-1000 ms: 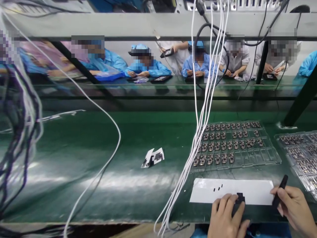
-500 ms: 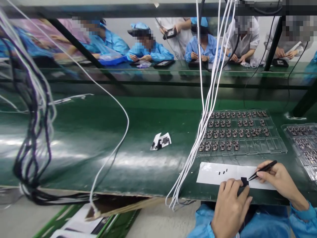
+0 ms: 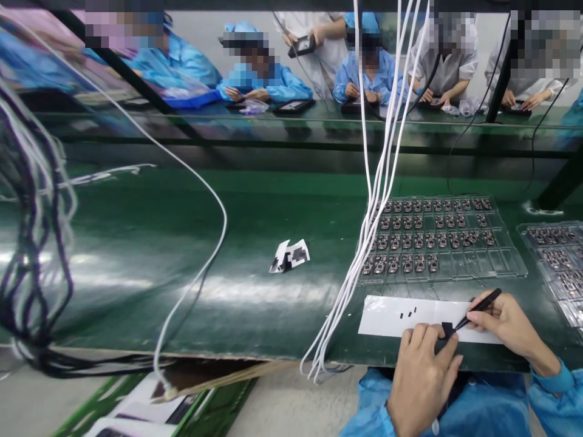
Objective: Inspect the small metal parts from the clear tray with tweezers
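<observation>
Neatly, a clear plastic tray [image 3: 494,261] holds rows of circuit boards [image 3: 407,263]; in front of it, the left hand [image 3: 421,376] touches a black piece [image 3: 447,328] on white paper [image 3: 382,315], grip unclear; the right hand [image 3: 505,321] grasps tweezers [image 3: 478,308].

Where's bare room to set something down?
Green benchtop lies bare between looping white cable and bundled white cables, in front of the crumpled white scrap. Crowded: rightward, with clear plastic trays, white paper strip, left hand and right hand.

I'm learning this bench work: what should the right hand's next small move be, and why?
Perhaps work the pointed black tool under the black piece: the right hand holds the tool's tip at the piece's edge, while the left hand, on the near side, seems to steady it.
</observation>
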Available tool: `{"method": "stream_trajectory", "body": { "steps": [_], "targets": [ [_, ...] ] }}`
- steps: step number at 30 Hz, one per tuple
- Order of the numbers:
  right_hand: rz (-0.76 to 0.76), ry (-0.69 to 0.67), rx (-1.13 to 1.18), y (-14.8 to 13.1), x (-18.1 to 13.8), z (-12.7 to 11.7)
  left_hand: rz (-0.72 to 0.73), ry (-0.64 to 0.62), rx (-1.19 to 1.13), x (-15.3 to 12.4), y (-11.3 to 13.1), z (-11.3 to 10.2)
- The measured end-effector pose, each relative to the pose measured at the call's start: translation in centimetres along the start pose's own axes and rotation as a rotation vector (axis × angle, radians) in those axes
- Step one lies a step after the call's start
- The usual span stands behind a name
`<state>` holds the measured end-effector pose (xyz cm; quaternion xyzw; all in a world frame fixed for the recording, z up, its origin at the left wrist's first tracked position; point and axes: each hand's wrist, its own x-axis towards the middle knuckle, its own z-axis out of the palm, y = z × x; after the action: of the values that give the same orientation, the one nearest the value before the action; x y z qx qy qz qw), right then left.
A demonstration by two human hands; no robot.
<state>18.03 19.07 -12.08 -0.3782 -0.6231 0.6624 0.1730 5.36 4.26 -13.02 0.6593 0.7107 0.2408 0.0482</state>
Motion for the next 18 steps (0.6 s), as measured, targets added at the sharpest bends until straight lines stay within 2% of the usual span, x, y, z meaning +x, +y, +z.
{"method": "stream_trajectory", "body": {
  "steps": [10, 18],
  "targets": [
    [0.033, -0.016, 0.031, -0.11, 0.09, -0.19, 0.001, 0.023, -0.033, 0.03, -0.04, -0.07],
    [0.025, -0.028, -0.033, -0.37, 0.13, -0.08, 0.012, 0.050, -0.010, 0.02, -0.22, 0.30]
  ]
}}
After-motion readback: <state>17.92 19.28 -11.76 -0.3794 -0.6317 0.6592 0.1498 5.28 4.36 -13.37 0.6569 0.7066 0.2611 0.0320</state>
